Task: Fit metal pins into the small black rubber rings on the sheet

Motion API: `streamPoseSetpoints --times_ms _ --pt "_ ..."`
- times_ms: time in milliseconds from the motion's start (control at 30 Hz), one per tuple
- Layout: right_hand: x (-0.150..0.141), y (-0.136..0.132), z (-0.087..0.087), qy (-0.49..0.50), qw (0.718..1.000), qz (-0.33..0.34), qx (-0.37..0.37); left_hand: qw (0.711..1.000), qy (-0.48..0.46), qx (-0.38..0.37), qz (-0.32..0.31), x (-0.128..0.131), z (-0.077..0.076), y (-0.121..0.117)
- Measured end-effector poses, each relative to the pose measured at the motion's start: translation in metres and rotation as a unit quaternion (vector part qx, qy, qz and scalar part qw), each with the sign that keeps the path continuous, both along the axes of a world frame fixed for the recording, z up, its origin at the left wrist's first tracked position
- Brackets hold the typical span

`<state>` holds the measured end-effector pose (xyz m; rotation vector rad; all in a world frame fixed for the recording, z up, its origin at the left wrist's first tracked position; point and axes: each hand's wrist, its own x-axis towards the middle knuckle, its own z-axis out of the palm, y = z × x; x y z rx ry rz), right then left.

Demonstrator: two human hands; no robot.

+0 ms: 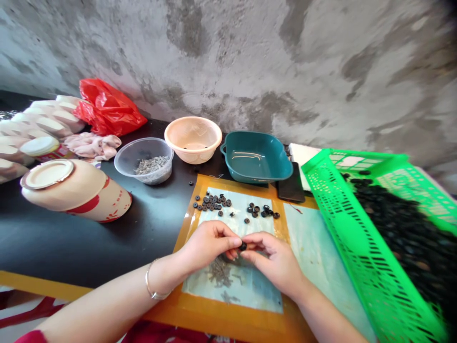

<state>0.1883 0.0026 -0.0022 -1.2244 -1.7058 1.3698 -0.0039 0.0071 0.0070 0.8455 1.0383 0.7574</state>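
**Both hands pinch a small black ring over the mat**

The left hand [209, 245] and right hand [273, 262] meet above the middle of the mat [228, 305], both nearly closed. Their fingertips hold a black ring [243, 246] between them, partly hiding it. A bangle [153, 281] circles the left wrist.

Grey pins [219, 271] lie scattered on the mat at 6 o'clock from the hands. At 12 o'clock, two loose clusters of black rings [212, 202] sit on the same mat. At 3 o'clock, a green basket [371, 238] lies tilted, heaped with more rings.

Along the wall, from 10 to 1 o'clock, stand a clear tub [143, 162] of pins, a peach bowl [193, 138] and a teal dish [255, 157]. A phone [291, 183] lies beside the dish. Farther left are a red bag [107, 109] and bowls [74, 190] on their sides.
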Motion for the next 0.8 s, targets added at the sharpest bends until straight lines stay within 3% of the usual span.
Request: streamPoseSetpoints --times_ms 300,600,800 --pt "0.0043 0.0040 -0.0011 -0.097 0.972 0.049 0.210 0.999 -0.001 -0.027 -0.023 0.0028 0.0002 -0.0026" --pt "0.0026 0.0032 -0.0019 -0.105 0.973 0.053 0.197 0.999 0.020 -0.020 -0.026 0.0033 0.0024 -0.0041" --pt "0.0018 0.0060 -0.0006 -0.091 0.961 0.124 0.229 0.999 0.027 -0.013 -0.025 0.0035 0.0018 -0.0047"
